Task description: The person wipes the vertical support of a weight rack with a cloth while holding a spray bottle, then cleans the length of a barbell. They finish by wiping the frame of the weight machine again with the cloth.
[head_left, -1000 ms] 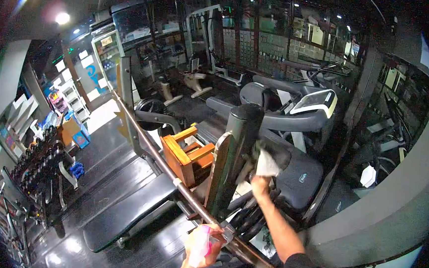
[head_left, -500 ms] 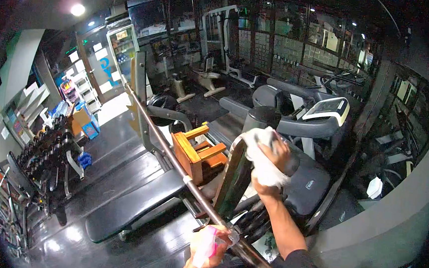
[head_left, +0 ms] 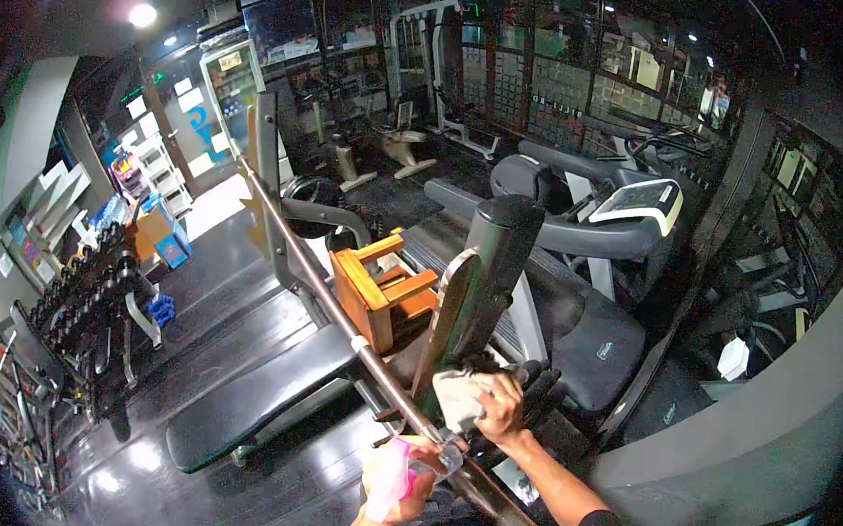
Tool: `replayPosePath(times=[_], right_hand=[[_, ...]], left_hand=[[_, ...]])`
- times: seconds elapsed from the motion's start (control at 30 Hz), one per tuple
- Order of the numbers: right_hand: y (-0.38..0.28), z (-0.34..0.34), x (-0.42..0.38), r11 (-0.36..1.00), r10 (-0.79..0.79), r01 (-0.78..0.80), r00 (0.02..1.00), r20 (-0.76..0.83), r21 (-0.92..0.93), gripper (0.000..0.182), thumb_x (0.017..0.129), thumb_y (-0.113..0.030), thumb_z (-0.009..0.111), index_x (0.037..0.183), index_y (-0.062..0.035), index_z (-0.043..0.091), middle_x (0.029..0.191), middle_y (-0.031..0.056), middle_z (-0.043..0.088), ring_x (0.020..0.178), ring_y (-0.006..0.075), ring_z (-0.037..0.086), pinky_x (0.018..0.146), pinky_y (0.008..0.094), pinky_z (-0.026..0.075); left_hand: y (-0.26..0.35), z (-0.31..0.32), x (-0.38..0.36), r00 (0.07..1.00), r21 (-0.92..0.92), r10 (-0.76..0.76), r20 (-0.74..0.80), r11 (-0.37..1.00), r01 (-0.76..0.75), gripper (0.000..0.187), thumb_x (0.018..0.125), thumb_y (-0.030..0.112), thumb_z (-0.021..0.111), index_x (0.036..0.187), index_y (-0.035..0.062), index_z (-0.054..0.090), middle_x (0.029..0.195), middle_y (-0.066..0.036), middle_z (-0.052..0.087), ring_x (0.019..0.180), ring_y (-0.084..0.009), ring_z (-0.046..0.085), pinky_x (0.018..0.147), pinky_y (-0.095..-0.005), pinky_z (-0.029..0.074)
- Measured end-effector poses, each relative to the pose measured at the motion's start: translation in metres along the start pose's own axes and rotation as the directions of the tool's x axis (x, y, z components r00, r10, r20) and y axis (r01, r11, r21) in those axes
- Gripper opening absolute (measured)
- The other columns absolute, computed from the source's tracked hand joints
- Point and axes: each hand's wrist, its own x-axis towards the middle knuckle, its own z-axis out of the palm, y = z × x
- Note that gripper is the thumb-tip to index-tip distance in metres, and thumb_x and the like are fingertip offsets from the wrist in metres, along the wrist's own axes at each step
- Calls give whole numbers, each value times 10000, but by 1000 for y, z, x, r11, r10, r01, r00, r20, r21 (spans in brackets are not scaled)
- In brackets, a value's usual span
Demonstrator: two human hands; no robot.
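The right hand (head_left: 501, 405) presses a crumpled white cloth (head_left: 458, 398) against the low part of the dark upright post (head_left: 478, 291) of the bench rack, fingers closed over the cloth's right edge; the cloth lies just right of the barbell (head_left: 339, 321), which runs as a long steel bar from the far left down to the near centre. The left hand (head_left: 399, 476) sits at the near edge of the view, wrapped around a pink spray bottle (head_left: 389, 478) (its clear nozzle end is touching or just beside the bar; which cannot be told). The post is matte and flat-faced with a rounded cap, tilted slightly right. Left of the bar, the black padded bench (head_left: 260, 403) has a smooth, faintly glossy surface and rounded corners, with open glossy dark floor (head_left: 233, 299) beyond it running to the far left. A dumbbell rack (head_left: 86, 308) closes that room on the left side. Between the bar and the post stands an orange wooden stool (head_left: 380, 294), square-edged, near the post. To the right, a black seat pad (head_left: 596, 349) and a grey curved wall (head_left: 761, 433) leave little space for the right arm; a treadmill console (head_left: 636, 202) stands farther off.
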Motion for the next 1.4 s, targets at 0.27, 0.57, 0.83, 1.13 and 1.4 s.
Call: replayPosePath(times=[0.27, 0.57, 0.83, 1.13, 1.4], right_hand=[[-22, -48, 87, 778, 344, -12, 845, -409, 628, 469, 755, -330, 703, 1142, -99, 573, 977, 136, 578, 991, 256, 570, 801, 418, 472], [-20, -15, 97, 979, -188, 163, 955, -228, -122, 366, 721, -198, 673, 1083, -204, 622, 866, 78, 583, 976, 282, 598, 1004, 570, 344], [22, 27, -28, 975, -215, 214, 977, 1, 54, 67, 725, -128, 605, 768, -110, 653, 914, 77, 652, 805, 221, 654, 647, 368, 522], [3, -34, 69, 548, 531, -301, 846, -47, 781, 467, 750, -202, 700, 1167, -92, 520, 1127, 171, 541, 1072, 371, 507, 918, 445, 414], [-37, -21, 108, 981, -185, 157, 936, -301, -116, 325, 776, -106, 587, 1092, -169, 632, 1041, 118, 622, 1056, 326, 567, 963, 504, 403]], left_hand=[[0, 5, 1, 988, 14, 149, -40, 989, -149, 289, 782, 108, 639, 1015, -14, 520, 870, -157, 642, 651, -220, 648, 600, -308, 506], [0, 2, -1, 983, 64, 171, -67, 984, -166, 263, 810, 126, 606, 1030, 9, 522, 882, -157, 637, 646, -229, 656, 590, -316, 505], [2, -5, 3, 978, 61, 153, 139, 985, -163, 250, 868, 105, 490, 1096, 44, 409, 928, -163, 527, 674, -254, 613, 671, -395, 509], [11, 0, 6, 981, 90, 188, 42, 978, -191, 258, 893, 232, 528, 1053, 41, 463, 810, -145, 593, 766, -246, 596, 711, -403, 489], [4, 3, 6, 978, 25, 203, -55, 979, -202, 230, 826, 150, 596, 983, -3, 526, 844, -156, 651, 637, -235, 651, 605, -331, 507]])
